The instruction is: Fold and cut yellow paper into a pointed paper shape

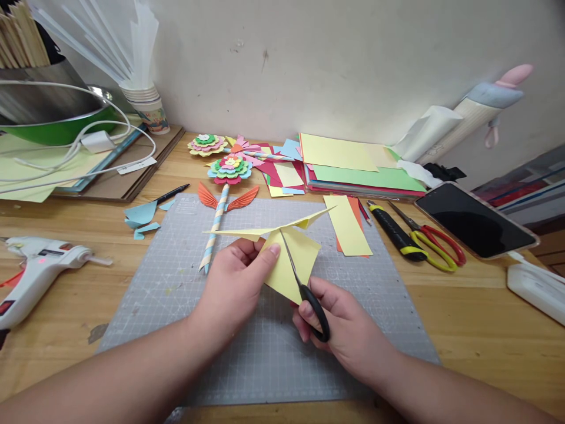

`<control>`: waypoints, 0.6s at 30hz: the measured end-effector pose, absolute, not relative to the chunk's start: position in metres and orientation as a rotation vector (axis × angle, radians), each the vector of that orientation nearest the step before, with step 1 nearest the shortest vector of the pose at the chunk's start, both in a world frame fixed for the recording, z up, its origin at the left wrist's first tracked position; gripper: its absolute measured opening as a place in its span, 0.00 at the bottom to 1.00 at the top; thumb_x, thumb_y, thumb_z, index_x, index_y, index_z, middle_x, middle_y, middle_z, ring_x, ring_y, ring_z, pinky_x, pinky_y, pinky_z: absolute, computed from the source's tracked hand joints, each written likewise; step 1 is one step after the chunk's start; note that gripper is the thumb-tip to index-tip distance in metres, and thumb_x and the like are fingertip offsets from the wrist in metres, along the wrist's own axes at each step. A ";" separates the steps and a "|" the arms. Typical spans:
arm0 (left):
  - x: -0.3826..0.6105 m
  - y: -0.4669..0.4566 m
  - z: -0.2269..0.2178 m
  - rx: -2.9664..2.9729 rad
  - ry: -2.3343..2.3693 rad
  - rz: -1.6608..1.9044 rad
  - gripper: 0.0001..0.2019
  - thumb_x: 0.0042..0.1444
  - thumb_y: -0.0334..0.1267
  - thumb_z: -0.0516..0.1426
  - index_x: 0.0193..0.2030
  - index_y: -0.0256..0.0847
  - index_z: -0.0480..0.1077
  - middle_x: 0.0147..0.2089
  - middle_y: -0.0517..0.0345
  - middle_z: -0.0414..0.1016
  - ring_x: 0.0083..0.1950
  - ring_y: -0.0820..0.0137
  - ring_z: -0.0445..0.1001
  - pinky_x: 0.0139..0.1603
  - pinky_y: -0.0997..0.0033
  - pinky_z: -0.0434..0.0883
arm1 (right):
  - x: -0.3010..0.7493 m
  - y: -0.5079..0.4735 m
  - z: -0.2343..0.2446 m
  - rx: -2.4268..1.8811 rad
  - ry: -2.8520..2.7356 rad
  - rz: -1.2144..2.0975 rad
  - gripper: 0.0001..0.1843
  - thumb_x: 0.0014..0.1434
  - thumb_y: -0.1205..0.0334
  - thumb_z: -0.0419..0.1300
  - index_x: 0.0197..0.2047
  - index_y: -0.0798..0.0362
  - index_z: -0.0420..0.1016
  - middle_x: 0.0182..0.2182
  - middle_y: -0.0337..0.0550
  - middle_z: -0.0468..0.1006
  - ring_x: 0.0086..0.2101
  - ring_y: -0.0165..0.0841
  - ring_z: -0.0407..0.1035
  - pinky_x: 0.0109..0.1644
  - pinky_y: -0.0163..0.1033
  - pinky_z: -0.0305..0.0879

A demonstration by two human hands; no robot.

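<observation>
My left hand (238,277) pinches a piece of pale yellow paper (304,250) between thumb and fingers, above the grey cutting mat (176,330). The paper is partly cut, and its upper parts stick out to both sides. In my right hand (339,324) is a pair of black-handled scissors (313,309), its blades on the yellow paper and pointing up toward my left thumb. Just beyond my left hand lies a paper flower (229,169) with layered coloured petals, a striped blue-and-cream stem and orange pleated leaves.
A white hot glue gun (48,265) lies at the left, near blue paper scraps (141,215) and a black pen (172,192). At the right are yellow paper strips (348,227), a utility knife (395,229), red-and-yellow scissors (435,241) and a phone (477,218). Coloured paper sheets (362,176) lie by the wall.
</observation>
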State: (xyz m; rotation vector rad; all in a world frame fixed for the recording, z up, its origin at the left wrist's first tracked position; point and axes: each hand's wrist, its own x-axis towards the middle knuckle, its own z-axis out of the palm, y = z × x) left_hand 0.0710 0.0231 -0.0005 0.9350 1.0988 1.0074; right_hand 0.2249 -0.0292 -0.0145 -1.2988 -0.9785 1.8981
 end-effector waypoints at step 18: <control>0.068 0.023 -0.003 0.941 1.132 0.988 0.14 0.52 0.47 0.64 0.30 0.37 0.72 0.28 0.60 0.75 0.29 0.73 0.69 0.31 0.75 0.65 | 0.222 -0.027 -0.010 -1.332 -0.922 1.905 0.24 0.48 0.42 0.68 0.30 0.52 0.64 0.17 0.30 0.65 0.19 0.23 0.51 0.21 0.32 0.41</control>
